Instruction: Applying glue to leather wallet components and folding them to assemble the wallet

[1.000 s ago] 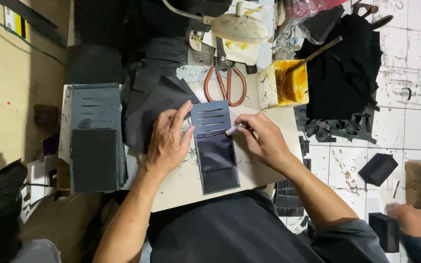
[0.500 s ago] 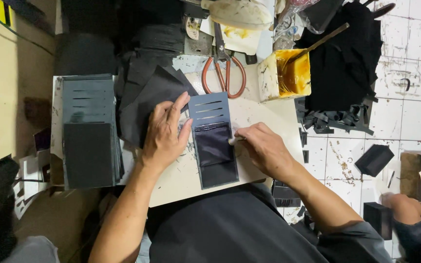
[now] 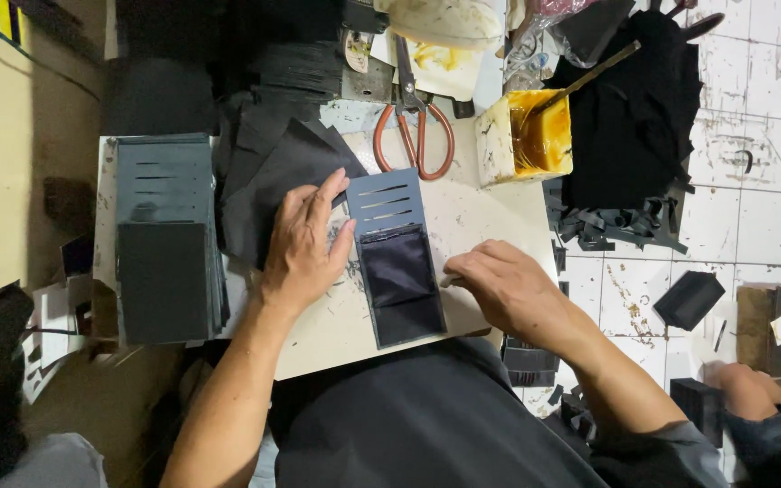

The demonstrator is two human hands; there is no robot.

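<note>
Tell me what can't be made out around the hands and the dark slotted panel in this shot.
- Head view: whatever small tool the right hand grips is hidden by its curled fingers.
- The flat dark grey slotted wallet panel: its left edge is covered by the left hand.
- The orange-handled metal scissors: the blade tips are cut off behind clutter at the top edge.

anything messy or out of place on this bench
Yes: the glue tub is smeared with amber drips down its sides, and black offcuts have spilled off the board onto the tiled floor.
</note>
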